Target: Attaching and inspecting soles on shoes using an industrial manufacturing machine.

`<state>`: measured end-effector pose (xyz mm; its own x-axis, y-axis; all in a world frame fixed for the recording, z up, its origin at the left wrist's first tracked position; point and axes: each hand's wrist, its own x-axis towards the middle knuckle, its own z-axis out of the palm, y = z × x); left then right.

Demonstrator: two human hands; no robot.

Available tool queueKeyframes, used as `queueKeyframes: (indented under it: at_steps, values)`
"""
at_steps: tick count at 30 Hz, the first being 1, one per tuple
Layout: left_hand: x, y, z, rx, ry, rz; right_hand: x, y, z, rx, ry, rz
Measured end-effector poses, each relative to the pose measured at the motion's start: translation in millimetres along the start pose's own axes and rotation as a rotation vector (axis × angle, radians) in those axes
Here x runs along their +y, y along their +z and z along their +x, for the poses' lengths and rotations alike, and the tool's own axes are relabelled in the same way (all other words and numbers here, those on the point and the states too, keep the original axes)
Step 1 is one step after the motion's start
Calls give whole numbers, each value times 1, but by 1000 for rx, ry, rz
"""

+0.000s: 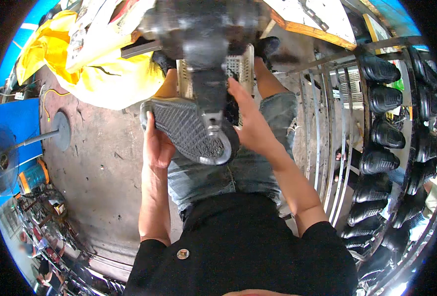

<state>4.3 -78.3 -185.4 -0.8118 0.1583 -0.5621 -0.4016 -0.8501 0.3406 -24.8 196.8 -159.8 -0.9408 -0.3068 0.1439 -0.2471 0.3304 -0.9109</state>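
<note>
A shoe [184, 126] lies sole up beneath the dark head of a machine [206, 74], its grey ridged tread facing me. The metal tip of the machine's arm [212, 123] comes down over the sole, close to the rounded lower end. My left hand [157, 143] grips the shoe's left end, thumb on the edge of the sole and the other fingers mostly hidden beneath. On the other side my right hand [250, 118] holds the shoe's right side, its fingers reaching up beside the machine's arm. Part of that grip is hidden.
Behind the machine stands a pale plastic crate [248, 74] between my legs. Yellow sheeting [115, 84] hangs from a cluttered table at the upper left. A stand fan [3, 160] is on the left. Metal racks of black shoes [386, 130] line the right side.
</note>
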Motion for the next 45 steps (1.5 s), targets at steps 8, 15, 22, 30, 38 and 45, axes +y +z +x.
queueKeyframes:
  at_steps: [8,15,22,30,38,45]
  values:
    - [-42,17,-3,38,-328,206,-52,-37,8,-170,-356,67]
    - [-35,81,-36,-482,474,916,-43,-29,-15,236,78,279]
    - [-26,115,-47,-413,640,954,-50,-23,-18,184,-78,580]
    - [-15,112,-63,-409,711,1017,-70,-35,-16,98,-145,364]
    - [-12,128,-74,-311,671,963,-79,-30,-21,33,-39,388]
    - [-8,131,-73,-281,645,1061,-82,-17,-28,184,13,354]
